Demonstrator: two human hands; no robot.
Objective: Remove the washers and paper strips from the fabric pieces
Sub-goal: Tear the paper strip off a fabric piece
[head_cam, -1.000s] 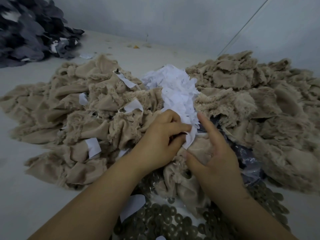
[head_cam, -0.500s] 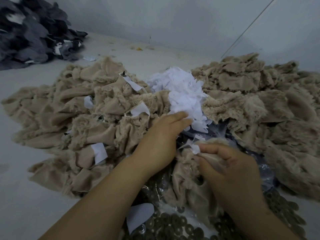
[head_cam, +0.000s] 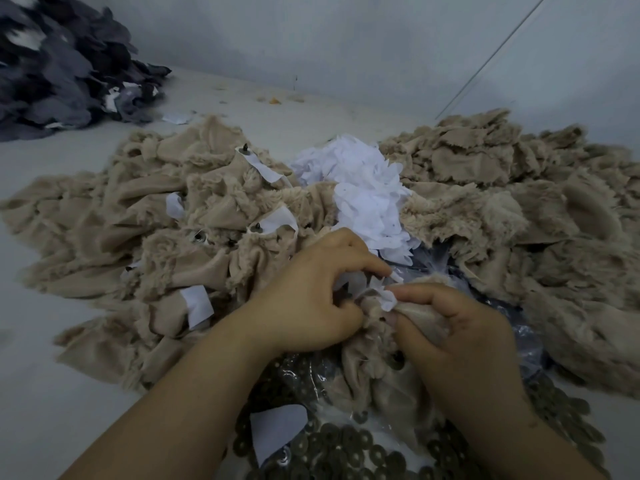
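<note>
Right hand [head_cam: 460, 327] is gripping the beige fabric piece [head_cam: 424, 315]; its paper strip [head_cam: 384, 296] is sticking up-left, left hand [head_cam: 311, 292] pinching it.

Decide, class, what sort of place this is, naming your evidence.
Probably a textile or toy workshop floor: heaps of beige fuzzy fabric pieces, a mound of white paper strips and loose dark metal washers, sorted by hand.
</note>
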